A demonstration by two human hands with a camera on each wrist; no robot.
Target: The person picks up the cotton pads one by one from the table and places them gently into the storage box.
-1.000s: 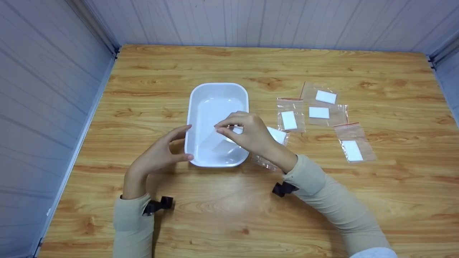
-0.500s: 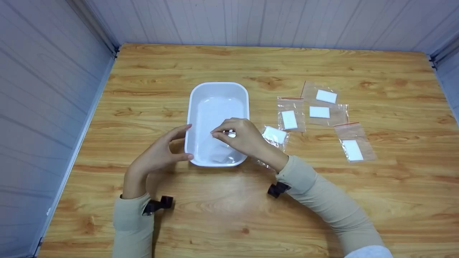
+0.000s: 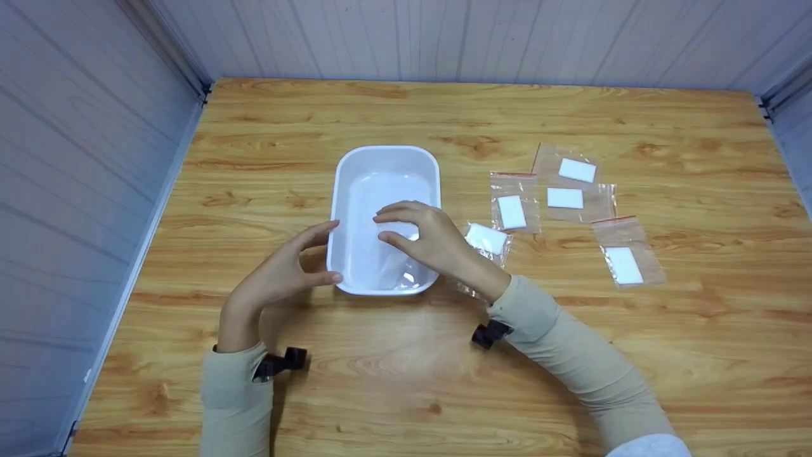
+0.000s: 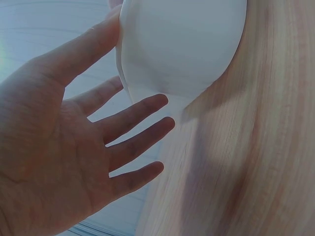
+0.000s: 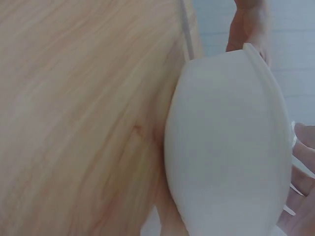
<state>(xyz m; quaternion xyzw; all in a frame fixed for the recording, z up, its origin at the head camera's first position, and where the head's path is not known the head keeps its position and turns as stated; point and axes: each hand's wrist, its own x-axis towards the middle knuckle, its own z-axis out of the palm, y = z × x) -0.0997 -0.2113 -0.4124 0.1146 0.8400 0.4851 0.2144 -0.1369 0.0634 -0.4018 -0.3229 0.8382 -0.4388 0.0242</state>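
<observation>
A white rectangular plastic basin stands on the wooden table. My left hand touches its left rim with thumb and index finger; in the left wrist view the other fingers of that hand are spread straight. Over the basin's right half is my right hand, its thumb and fingertips apart with nothing between them. Below it, a clear plastic bag lies in the basin, partly hidden by the hand. In the right wrist view, the basin's outer wall covers part of the right hand.
Right of the basin lie several clear zip bags with red seals, each with a white rectangular piece inside. The nearest bag is partly under my right forearm; another bag lies farthest right. Pale panel walls border the table.
My right hand moved slightly left and lower, then its thumb and finger parted and let go of the clear bag into the basin. The left hand stays at the rim.
</observation>
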